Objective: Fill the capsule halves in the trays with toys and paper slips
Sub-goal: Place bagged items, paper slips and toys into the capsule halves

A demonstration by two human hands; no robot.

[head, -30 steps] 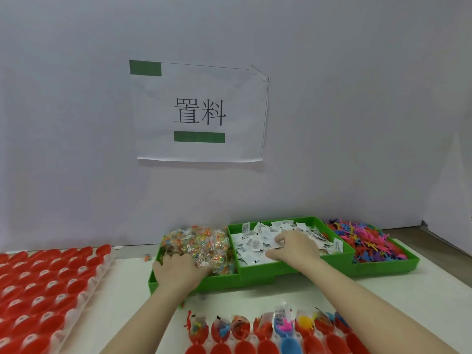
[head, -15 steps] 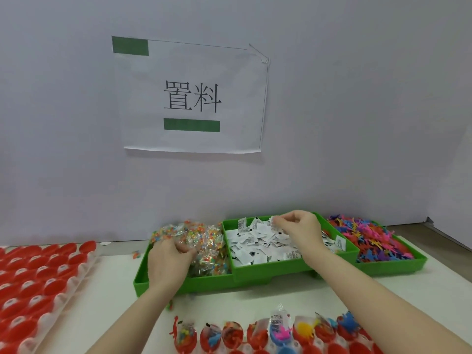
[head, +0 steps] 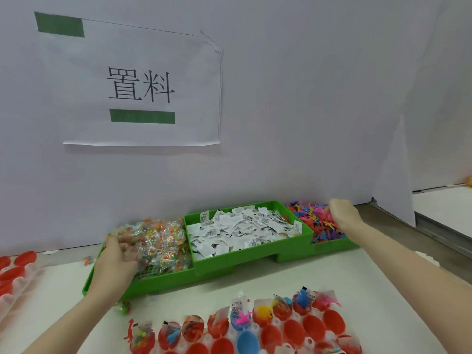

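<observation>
Now: left hand [head: 115, 261] curled into bagged bead toys [head: 158, 238], left green bin [head: 153, 282] | right hand [head: 342, 213] curled over colourful toys [head: 321, 226], grip unclear | paper slips [head: 240, 231] in middle bin | capsule halves [head: 293, 330] nearest on desk [head: 255, 282]

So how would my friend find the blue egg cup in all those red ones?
Look at the tray of egg cups nearest the person, in front of the green bins. In its second row sits one blue cup. Every neighbour is red, and it is empty.
</observation>
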